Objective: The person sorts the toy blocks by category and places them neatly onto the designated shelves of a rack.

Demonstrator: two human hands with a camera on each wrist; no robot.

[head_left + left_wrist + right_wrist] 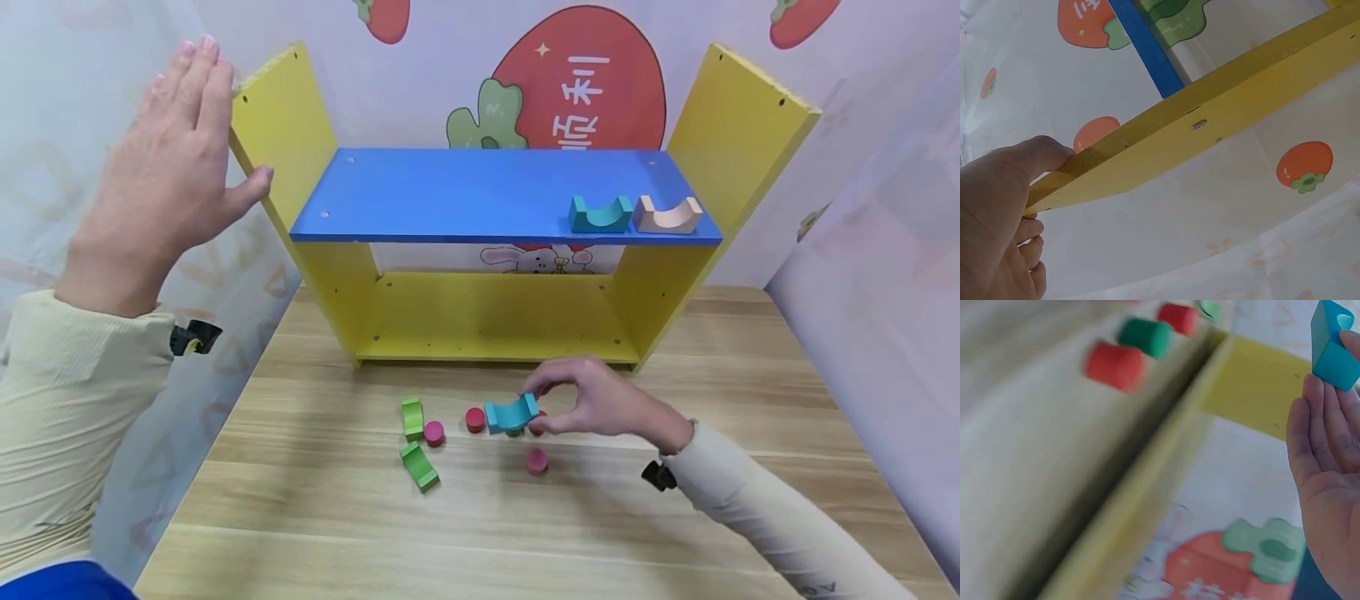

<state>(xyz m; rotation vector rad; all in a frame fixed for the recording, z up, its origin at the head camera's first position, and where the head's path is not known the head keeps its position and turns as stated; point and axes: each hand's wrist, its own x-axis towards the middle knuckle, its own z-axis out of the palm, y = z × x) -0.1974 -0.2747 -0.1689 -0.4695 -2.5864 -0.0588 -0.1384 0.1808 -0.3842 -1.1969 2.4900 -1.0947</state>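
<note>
My left hand [161,179] lies flat with straight fingers against the outer face of the yellow shelf's left side panel [281,133], thumb on its front edge; the left wrist view shows the thumb [1035,156] on that panel [1210,125]. My right hand [592,400] pinches a blue arch block [512,412] just above the table, among small cylinders. That blue arch block [1334,344] shows at my fingertips in the right wrist view. On the blue shelf board [480,196] stand a teal arch block [600,214] and a beige arch block [667,215].
Two green arch blocks [413,417] [419,467] lie on the wooden table [300,517], with pink cylinders [433,432] [536,460] and a red one [475,419]. A strawberry-print wall stands behind. The shelf's lower yellow board [495,317] holds nothing.
</note>
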